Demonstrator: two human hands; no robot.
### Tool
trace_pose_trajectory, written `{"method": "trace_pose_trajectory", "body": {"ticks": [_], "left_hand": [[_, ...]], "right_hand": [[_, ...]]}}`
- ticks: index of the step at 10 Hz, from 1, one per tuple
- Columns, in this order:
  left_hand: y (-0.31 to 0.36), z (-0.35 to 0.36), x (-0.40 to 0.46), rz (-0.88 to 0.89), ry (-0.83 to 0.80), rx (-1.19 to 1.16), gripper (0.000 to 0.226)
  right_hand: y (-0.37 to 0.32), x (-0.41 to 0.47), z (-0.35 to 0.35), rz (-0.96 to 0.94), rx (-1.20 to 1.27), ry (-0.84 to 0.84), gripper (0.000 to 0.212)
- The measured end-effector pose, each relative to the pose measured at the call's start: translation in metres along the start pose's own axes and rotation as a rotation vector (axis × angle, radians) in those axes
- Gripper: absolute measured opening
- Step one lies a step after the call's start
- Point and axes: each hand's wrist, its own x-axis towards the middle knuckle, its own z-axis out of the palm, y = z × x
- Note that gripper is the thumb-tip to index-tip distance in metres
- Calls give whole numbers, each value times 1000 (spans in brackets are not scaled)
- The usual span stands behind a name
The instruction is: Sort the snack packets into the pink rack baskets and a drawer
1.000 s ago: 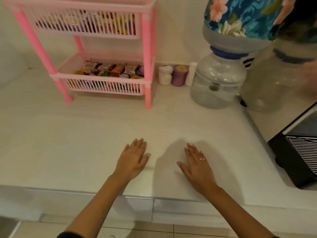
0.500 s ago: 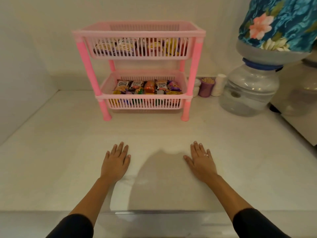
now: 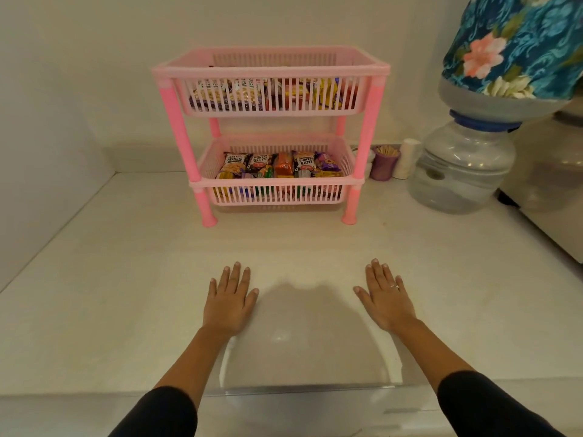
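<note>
**Both palms flat on the counter, packets already in the rack**

The left hand [image 3: 229,302] lies palm down on the counter [image 3: 110,294], fingers straight and slightly spread, holding nothing. The right hand [image 3: 386,299] lies the same way, well apart from the left, fingers straight, with a thin ring [image 3: 395,287] on one finger. Dark sleeves [image 3: 479,402] cover both forearms near the lower edge. The counter is a pale, smooth, faintly glossy slab with a soft shadow between the hands.

Beyond the hands stands the pink rack [image 3: 271,134]: bright pink round posts carrying two paler, rectangular, slatted plastic baskets. The upper basket [image 3: 271,99] holds snack packets seen only through its slats. The lower basket [image 3: 274,190] is packed with shiny snack packets [image 3: 277,167] standing side by side, several labelled salted peanuts, an orange one among them.

Just right of the rack, against the wall, sit a small purple cup [image 3: 383,165] of thin sticks and a white cylindrical container [image 3: 407,159]. Further right is a clear, rounded, ribbed water jar [image 3: 460,171] with a blue collar, topped by an inverted bottle under a blue floral cloth cover [image 3: 517,48].
</note>
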Motion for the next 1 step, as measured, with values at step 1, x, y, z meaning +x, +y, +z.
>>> {"method": "trace_pose_trajectory", "body": {"ticks": [1], "left_hand": [[1,-5,11,22,117,28,69]], "right_hand": [[2,1,-4,13,18,126,74]]}}
